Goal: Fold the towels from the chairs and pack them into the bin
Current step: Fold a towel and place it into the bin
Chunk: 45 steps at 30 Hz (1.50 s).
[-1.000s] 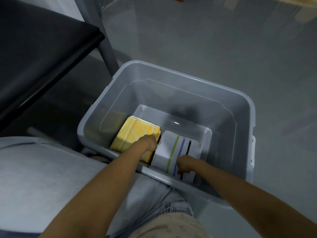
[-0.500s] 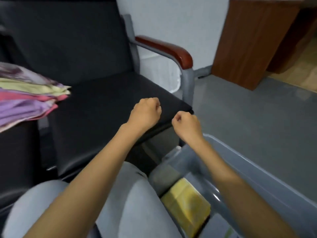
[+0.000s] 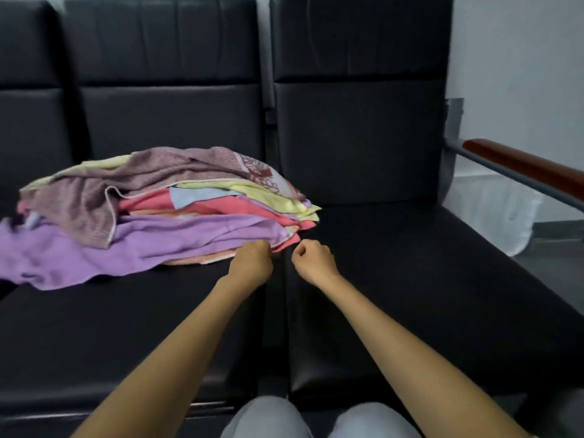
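A loose pile of towels (image 3: 164,213) lies on the seat of the middle black chair (image 3: 126,327): a mauve patterned one on top, then yellow, blue, pink and purple layers. My left hand (image 3: 252,263) is curled into a fist right at the pile's near right corner, by the purple and pink edges. No cloth shows between its fingers. My right hand (image 3: 311,260) is also a fist holding nothing, just right of the pile over the gap between the chairs. The bin is out of view.
The right black chair (image 3: 410,279) has a bare seat and a red-brown wooden armrest (image 3: 524,165) on a grey metal bar. A third chair back shows at the far left. My knees in grey trousers (image 3: 316,418) are at the bottom edge.
My hands left the folded towels in the bin and rose as fists. My view swung from the bin up to the chairs, and both fists now reach the towel pile's corner.
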Motion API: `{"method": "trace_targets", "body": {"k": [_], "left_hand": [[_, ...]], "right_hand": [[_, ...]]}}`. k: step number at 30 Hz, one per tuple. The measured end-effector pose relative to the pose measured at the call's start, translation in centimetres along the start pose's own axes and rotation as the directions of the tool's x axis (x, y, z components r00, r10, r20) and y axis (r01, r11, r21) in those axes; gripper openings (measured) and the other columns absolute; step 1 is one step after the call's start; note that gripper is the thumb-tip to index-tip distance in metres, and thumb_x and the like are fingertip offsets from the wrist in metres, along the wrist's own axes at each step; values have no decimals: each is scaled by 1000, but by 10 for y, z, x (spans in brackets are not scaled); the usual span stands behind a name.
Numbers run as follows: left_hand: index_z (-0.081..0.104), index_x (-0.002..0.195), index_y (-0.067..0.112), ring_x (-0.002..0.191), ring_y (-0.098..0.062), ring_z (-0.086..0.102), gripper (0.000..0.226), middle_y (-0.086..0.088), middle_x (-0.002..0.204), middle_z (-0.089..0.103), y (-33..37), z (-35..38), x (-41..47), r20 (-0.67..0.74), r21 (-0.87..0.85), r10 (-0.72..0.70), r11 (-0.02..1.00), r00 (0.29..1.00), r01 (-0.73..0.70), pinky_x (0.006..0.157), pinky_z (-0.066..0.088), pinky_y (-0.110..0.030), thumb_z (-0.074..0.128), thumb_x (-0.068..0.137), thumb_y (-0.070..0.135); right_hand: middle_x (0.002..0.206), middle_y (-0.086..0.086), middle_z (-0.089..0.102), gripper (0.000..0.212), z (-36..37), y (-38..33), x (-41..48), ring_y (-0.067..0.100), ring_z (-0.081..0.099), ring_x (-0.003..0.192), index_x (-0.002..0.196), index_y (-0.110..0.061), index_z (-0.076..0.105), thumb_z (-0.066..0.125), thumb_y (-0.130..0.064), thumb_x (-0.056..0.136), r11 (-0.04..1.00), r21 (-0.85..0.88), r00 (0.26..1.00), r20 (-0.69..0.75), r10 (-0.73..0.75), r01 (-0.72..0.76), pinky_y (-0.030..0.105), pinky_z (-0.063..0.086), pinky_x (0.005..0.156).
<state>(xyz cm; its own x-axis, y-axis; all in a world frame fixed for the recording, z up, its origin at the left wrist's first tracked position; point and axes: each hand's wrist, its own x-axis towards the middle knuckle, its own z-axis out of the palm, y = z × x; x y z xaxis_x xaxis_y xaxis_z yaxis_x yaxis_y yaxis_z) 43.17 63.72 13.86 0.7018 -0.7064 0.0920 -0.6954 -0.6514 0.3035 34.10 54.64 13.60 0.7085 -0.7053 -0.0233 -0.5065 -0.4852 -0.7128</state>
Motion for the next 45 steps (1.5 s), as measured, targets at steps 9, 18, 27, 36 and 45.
{"method": "trace_targets", "body": {"k": [9, 18, 27, 36, 45], "left_hand": [[17, 149, 13, 131, -36, 36, 69, -21, 147, 29, -101, 13, 72, -25, -199, -262, 947, 965, 252, 104, 31, -39, 55, 93, 19], [62, 93, 2, 93, -36, 58, 18, -20, 98, 60, -91, -5, 53, -282, -97, -120, 991, 952, 96, 70, 37, -34, 48, 91, 14], [60, 77, -2, 84, -34, 54, 12, -16, 87, 56, -44, -25, 5, -432, 130, 173, 983, 885, -129, 53, 33, -34, 67, 73, 8], [56, 106, 0, 104, -38, 57, 22, -21, 109, 63, -23, -14, -19, -208, -35, -143, 990, 968, 139, 81, 43, -40, 42, 90, 5], [59, 77, 4, 78, -24, 51, 24, -10, 73, 56, 140, -21, -16, -27, -545, 149, 827, 988, -140, 65, 35, -29, 44, 92, 13]], "right_hand": [[133, 11, 52, 43, 64, -37, 78, 28, 48, 122, 133, -12, 46, 41, -5, 91, 987, -39, 960, 241, -144, 158, 31, 41, 98], [126, 5, 40, 59, 72, -28, 78, 24, 52, 109, 138, -26, 37, 55, -5, 86, 964, 92, 967, 17, -253, 251, 34, 50, 85], [90, 13, 64, 26, 14, -33, 34, 24, 56, 83, 95, 3, 68, 43, -1, 87, 900, 425, 987, -159, -27, 93, 30, 44, 69], [66, 3, 49, 26, -92, 37, -12, 15, 45, 59, 61, -12, 52, 52, -10, 86, 699, 713, 826, -362, 433, -54, 27, 32, 53], [149, 16, 21, 63, -163, 105, -48, 33, 39, 128, 141, -18, 32, 56, -4, 85, 928, 135, 917, -156, 366, -347, 39, 39, 94]]}}
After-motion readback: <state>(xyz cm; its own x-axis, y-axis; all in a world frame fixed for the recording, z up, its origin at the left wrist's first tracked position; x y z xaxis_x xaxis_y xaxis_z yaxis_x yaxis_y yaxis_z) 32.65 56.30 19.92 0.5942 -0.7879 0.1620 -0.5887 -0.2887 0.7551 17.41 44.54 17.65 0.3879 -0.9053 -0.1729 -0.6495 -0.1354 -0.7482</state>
